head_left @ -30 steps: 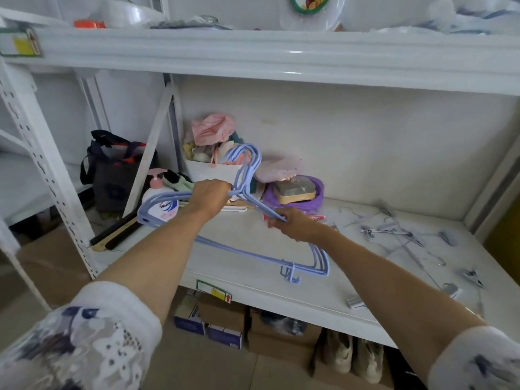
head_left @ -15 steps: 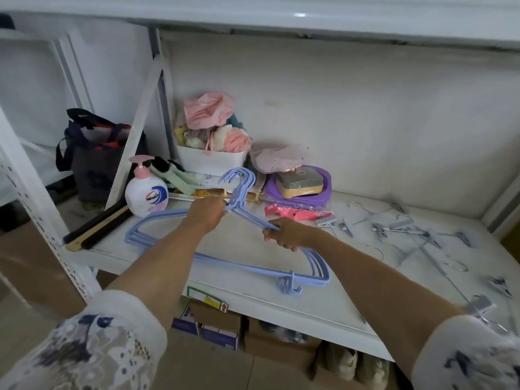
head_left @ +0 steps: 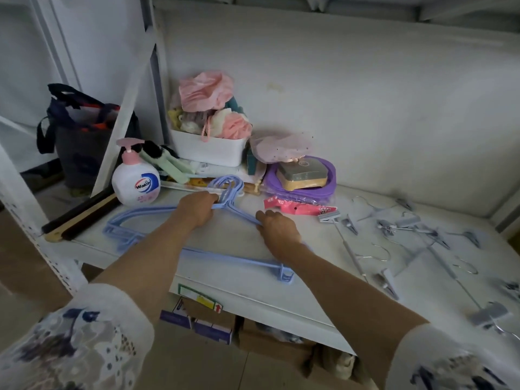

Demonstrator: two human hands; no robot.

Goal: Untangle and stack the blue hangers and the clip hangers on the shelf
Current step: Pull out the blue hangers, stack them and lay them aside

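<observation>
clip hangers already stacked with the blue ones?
No: the clip hangers lie scattered on the shelf, apart from the blue hangers.

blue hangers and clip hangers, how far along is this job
Nearly done: the blue hangers lie gathered in one stack on the shelf. In hand: the left hand grips them near the hooks, and the right hand holds one shoulder. Left: the clip hangers lie scattered and crossed at the right, untouched.

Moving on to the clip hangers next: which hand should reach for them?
Right. The right hand is nearer the clip hangers, scattered on the shelf's right side. The left hand grips the blue hangers by their necks, farther away.
</observation>
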